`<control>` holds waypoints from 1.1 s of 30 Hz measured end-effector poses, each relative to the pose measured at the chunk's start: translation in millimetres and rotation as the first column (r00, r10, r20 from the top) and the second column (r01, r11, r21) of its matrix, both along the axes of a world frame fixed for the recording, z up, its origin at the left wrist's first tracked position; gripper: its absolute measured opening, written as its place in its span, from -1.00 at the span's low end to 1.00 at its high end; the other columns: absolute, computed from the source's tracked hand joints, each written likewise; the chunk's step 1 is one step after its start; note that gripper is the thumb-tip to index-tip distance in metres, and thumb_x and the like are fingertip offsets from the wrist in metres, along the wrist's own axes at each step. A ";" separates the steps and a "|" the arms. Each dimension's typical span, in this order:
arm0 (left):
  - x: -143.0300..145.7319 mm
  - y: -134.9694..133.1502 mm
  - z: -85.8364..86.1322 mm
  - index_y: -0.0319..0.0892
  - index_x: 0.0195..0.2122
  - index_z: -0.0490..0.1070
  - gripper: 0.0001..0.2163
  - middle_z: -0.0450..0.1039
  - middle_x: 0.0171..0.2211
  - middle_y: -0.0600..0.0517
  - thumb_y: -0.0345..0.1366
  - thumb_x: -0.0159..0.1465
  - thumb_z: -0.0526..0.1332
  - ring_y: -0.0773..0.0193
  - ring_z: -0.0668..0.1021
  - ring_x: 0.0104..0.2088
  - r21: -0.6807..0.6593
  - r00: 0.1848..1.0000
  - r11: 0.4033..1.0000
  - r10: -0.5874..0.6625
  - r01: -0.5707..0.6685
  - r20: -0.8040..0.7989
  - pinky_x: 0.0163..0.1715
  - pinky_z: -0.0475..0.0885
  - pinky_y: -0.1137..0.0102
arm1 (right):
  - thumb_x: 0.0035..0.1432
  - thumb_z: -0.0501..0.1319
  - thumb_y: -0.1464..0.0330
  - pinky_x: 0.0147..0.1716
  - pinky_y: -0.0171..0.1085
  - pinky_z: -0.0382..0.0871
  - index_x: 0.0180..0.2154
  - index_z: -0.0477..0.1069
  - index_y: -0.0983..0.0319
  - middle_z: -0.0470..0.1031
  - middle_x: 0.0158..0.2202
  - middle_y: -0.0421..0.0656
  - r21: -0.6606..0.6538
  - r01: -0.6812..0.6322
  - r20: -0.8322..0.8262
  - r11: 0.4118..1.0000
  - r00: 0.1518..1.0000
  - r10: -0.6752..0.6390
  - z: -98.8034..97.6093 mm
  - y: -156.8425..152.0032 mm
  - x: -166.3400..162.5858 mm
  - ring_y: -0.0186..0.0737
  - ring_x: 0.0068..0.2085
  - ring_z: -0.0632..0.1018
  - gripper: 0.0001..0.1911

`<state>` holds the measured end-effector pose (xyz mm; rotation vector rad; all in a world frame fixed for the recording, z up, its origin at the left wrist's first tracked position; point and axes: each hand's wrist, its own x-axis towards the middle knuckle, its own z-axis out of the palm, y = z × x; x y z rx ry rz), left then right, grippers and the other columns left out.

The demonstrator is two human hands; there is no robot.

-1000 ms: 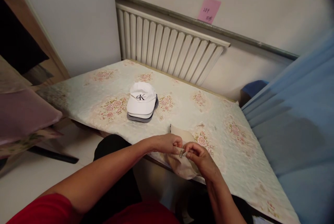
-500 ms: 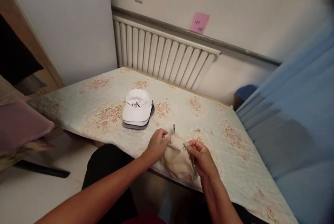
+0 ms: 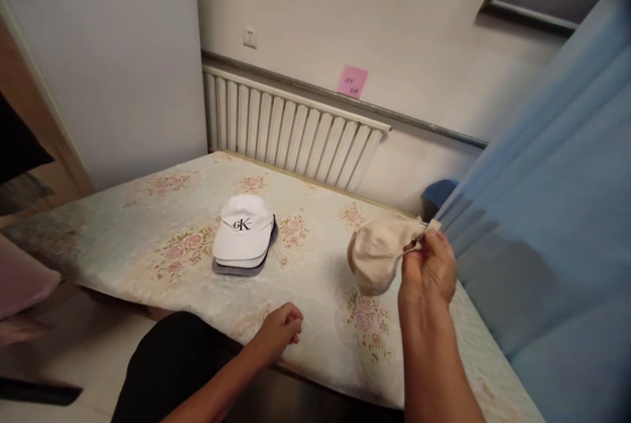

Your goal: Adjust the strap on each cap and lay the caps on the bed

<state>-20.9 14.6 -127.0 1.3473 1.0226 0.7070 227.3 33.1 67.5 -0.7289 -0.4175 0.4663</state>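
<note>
In the head view a beige cap [image 3: 377, 255] hangs in the air over the right part of the table. My right hand [image 3: 430, 265] is closed on the cap's back strap, and its crown points to the left. My left hand [image 3: 283, 328] is over the table's front edge, fingers curled together with nothing in them. Left of centre lies a stack of caps: a white cap [image 3: 245, 229] with black letters on its front is on top, and a grey brim [image 3: 240, 270] shows at the bottom.
A pale flowered cloth covers the table [image 3: 315, 278]. Behind it are a white radiator [image 3: 290, 124] and a wall with a pink note [image 3: 353, 81]. A blue curtain [image 3: 552, 213] hangs on the right. My black-clad knee [image 3: 167, 364] is below the front edge.
The beige cap has been lifted up and to the right by my right hand. My left hand has let go of it and moved back. The view has tilted upward.
</note>
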 end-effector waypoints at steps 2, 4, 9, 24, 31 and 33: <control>3.7 -0.7 -0.5 -0.21 -0.41 0.28 -0.86 0.36 -0.53 0.11 -0.29 0.03 0.06 0.35 0.45 -0.54 -0.009 0.999 0.999 -0.031 0.031 0.016 -0.49 0.28 0.43 | -0.16 0.29 0.43 -0.34 -0.31 0.43 -0.38 0.30 0.16 0.41 -0.44 -0.32 -0.041 -0.153 -0.057 0.987 0.987 0.151 -28.5 -9.8 -19.8 -0.35 -0.38 0.49 -0.76; 6.1 -1.2 -3.0 -0.21 -0.39 0.29 -0.86 0.37 -0.52 0.10 -0.31 0.03 0.05 0.35 0.45 -0.55 -0.013 0.999 0.999 -0.041 0.041 0.030 -0.48 0.29 0.42 | -0.17 0.27 0.42 -0.35 -0.25 0.43 -0.46 0.28 0.14 0.40 -0.51 -0.32 -0.117 -0.286 -0.081 0.951 0.957 0.278 -66.1 -19.6 -44.1 -0.28 -0.40 0.49 -0.81; 5.6 -8.1 4.2 -0.19 -0.40 0.27 -0.89 0.34 -0.53 0.11 -0.30 0.08 0.04 0.33 0.44 -0.55 0.049 0.999 0.998 0.039 -0.040 0.017 -0.47 0.30 0.40 | -0.18 0.24 0.47 -0.37 -0.27 0.40 -0.45 0.34 0.13 0.45 -0.49 -0.31 -0.228 -0.493 -0.219 0.840 0.866 0.449 -140.6 -44.0 -95.7 -0.28 -0.43 0.49 -0.82; 23.9 -26.4 21.9 -0.16 -0.33 0.32 -0.90 0.35 -0.43 0.08 -0.36 0.11 0.11 0.29 0.43 -0.39 0.244 0.973 0.942 0.228 -0.230 0.036 -0.32 0.32 0.40 | -0.19 0.29 0.46 -0.29 -0.23 0.41 -0.37 0.37 0.19 0.52 -0.41 -0.25 -0.172 -0.704 -0.363 0.689 0.696 0.620 -156.8 -61.8 -143.0 -0.24 -0.36 0.54 -0.76; 31.0 -22.1 27.2 -0.15 -0.50 0.20 -0.90 0.22 -0.51 0.15 -0.39 0.03 0.17 0.36 0.30 -0.47 0.324 0.934 0.909 0.324 -0.263 -0.150 -0.42 0.20 0.44 | -0.09 0.27 0.21 -0.24 -0.14 0.44 -0.41 0.38 0.19 0.52 -0.41 -0.17 -0.235 -0.729 -0.433 0.643 0.671 0.602 -158.7 -55.5 -143.0 -0.11 -0.24 0.55 -0.79; 31.5 -21.6 26.8 -0.14 -0.53 0.17 -0.89 0.19 -0.52 0.15 -0.41 0.03 0.13 0.36 0.27 -0.48 0.369 0.929 0.898 0.322 -0.240 -0.180 -0.44 0.17 0.45 | -0.07 0.28 0.26 -0.18 -0.19 0.41 -0.39 0.39 0.20 0.52 -0.39 -0.19 -0.224 -0.705 -0.388 0.673 0.698 0.602 -161.8 -54.7 -140.9 -0.17 -0.23 0.53 -0.81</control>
